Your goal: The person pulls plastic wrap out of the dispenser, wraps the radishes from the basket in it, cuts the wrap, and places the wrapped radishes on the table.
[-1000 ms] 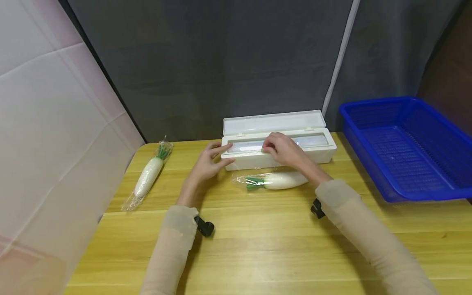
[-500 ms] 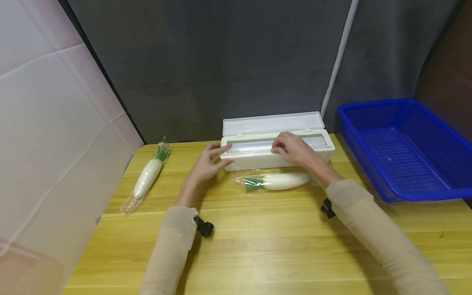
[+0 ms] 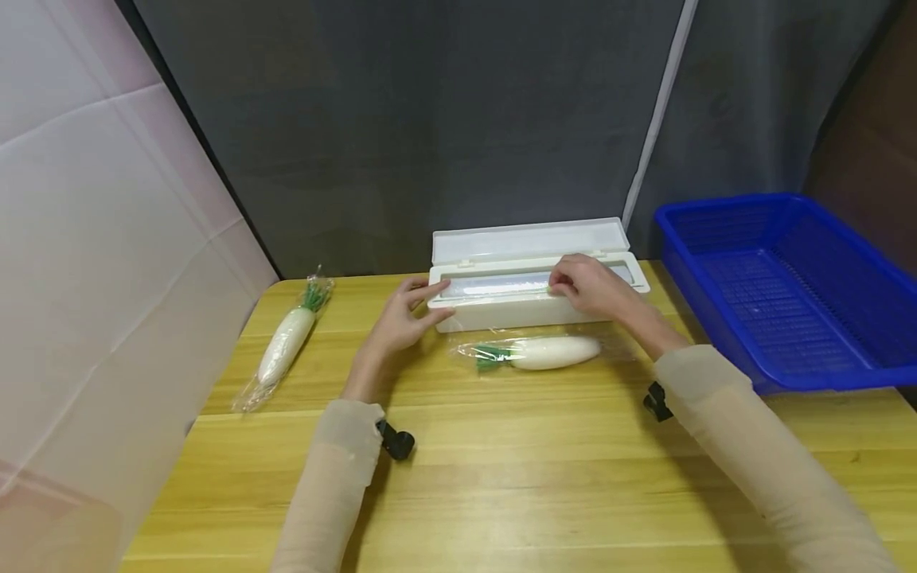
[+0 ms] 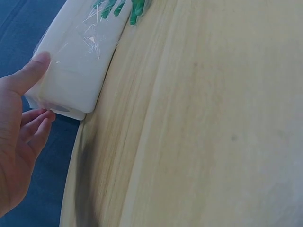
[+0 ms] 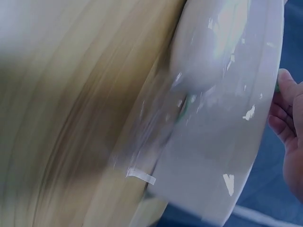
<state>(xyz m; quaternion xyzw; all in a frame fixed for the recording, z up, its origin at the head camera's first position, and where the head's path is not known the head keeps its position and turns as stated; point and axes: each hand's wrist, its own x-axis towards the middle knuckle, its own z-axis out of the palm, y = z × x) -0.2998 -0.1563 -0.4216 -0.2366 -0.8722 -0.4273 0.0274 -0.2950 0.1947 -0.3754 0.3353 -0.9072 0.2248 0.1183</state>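
A white cling film dispenser (image 3: 494,315) lies at the back of the table, its lid (image 3: 530,240) raised and a roll of film (image 3: 494,284) inside. My left hand (image 3: 403,318) holds the dispenser's left end, thumb on the front wall and fingers at the top and end. My right hand (image 3: 595,288) pinches a small green piece (image 5: 277,87), likely the cutter's slider, at the front edge right of the middle; the fingers mostly hide it. Clear film runs from the dispenser over a white radish (image 3: 553,352) with green stalks, lying just in front.
Another radish (image 3: 288,346), wrapped in film, lies at the left of the wooden table (image 3: 501,477). An open blue basket (image 3: 774,374) stands to the right of the dispenser. A dark grey cloth (image 3: 430,135) hangs behind the table.
My right hand has slid rightward along the dispenser's front edge, from about its middle toward the right end. The left hand has kept its place, and the radishes lie as before.
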